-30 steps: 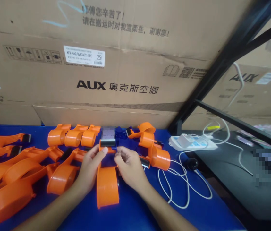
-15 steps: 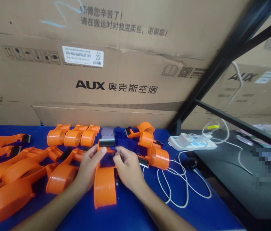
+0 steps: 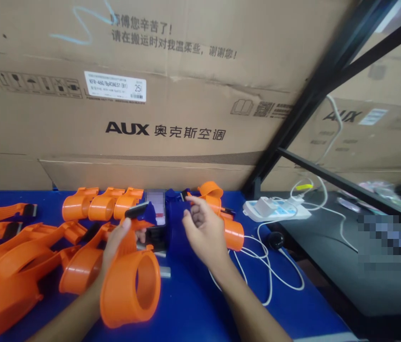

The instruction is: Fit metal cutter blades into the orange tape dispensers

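My left hand (image 3: 117, 244) grips an orange tape dispenser (image 3: 129, 289) by its frame. The dispenser's round hub tilts toward me, and its black-and-blue head (image 3: 140, 214) points up and to the right. My right hand (image 3: 203, 228) is empty, its fingers apart and slightly curled, beside dark blue plastic pieces (image 3: 177, 221) at the back of the table. Whether its fingertips touch them I cannot tell. Just behind my right hand stand several more orange dispensers (image 3: 233, 233). A phone (image 3: 155, 202) lies partly hidden behind the held dispenser.
Several orange dispensers (image 3: 4, 289) cover the left of the blue table (image 3: 193, 308); others (image 3: 101, 206) stand in a row at the back. White cables (image 3: 269, 270) and a power strip (image 3: 275, 209) lie to the right. A large cardboard box (image 3: 172, 109) rises behind, beside a black metal frame (image 3: 302, 104).
The tape dispenser has tilted and moved left with my left hand. My right hand has let go of its head and moved right and up toward the blue pieces. The view has shifted slightly.
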A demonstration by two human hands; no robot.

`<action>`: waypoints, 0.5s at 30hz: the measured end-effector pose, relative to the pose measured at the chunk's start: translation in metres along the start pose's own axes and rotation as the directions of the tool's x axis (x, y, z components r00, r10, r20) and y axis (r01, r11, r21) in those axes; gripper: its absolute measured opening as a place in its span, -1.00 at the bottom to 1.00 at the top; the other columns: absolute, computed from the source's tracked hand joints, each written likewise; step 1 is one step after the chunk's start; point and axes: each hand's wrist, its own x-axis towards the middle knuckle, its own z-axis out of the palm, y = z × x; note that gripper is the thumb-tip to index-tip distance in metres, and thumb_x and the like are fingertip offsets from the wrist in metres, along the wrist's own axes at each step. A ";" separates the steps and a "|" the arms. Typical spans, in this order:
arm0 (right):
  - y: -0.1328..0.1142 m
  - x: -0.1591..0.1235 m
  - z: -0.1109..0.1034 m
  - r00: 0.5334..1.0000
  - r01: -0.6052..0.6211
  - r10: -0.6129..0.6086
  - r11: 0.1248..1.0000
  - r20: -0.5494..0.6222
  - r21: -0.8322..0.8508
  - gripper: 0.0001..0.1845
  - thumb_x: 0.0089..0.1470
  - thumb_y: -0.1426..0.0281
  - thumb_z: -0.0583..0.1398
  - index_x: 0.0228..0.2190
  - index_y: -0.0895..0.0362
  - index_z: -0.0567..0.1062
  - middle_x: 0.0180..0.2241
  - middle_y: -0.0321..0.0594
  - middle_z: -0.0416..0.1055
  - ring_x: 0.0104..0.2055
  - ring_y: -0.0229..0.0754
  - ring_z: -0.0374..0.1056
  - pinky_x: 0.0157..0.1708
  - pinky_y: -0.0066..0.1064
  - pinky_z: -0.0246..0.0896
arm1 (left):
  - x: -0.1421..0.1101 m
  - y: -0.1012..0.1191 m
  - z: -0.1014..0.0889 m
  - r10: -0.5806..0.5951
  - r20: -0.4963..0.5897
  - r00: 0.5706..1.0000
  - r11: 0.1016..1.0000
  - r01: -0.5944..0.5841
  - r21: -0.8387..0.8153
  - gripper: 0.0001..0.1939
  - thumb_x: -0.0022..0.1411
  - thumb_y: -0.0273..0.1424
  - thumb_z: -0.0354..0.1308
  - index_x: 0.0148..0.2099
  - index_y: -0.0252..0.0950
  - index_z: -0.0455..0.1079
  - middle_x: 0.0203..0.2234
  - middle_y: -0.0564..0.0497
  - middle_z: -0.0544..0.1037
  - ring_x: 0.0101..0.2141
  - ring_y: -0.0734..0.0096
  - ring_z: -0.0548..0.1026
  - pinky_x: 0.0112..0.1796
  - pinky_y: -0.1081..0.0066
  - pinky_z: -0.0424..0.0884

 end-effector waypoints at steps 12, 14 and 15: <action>0.026 0.026 0.004 0.988 0.115 -0.040 0.829 0.147 -0.548 -0.68 0.27 0.41 0.12 0.02 0.20 0.48 -0.26 -0.02 0.56 -0.24 0.02 0.50 -0.25 -0.27 0.28 | 0.000 -0.002 0.004 -0.193 -0.109 0.975 0.980 0.197 0.033 -0.58 -0.04 -0.09 0.50 -0.34 -0.30 0.48 -0.62 0.09 0.51 -0.65 0.47 0.43 -0.56 0.44 0.49; 0.026 0.028 0.005 0.987 0.122 -0.030 0.787 0.159 -0.605 -0.72 0.27 0.42 0.14 -0.01 0.19 0.49 -0.15 0.04 0.55 -0.17 0.03 0.50 -0.23 -0.28 0.29 | -0.001 -0.002 0.005 -0.183 -0.119 0.976 0.980 0.191 0.059 -0.54 -0.08 -0.08 0.52 -0.31 -0.30 0.48 -0.59 0.10 0.52 -0.63 0.50 0.43 -0.53 0.45 0.49; 0.026 0.029 0.004 0.987 0.113 -0.017 0.772 0.158 -0.626 -0.74 0.27 0.42 0.15 -0.03 0.18 0.50 -0.13 0.04 0.54 -0.17 0.03 0.50 -0.23 -0.28 0.29 | -0.001 -0.002 0.006 -0.167 -0.114 0.979 0.981 0.176 0.076 -0.53 -0.09 -0.09 0.52 -0.28 -0.30 0.48 -0.56 0.09 0.53 -0.61 0.50 0.44 -0.51 0.46 0.49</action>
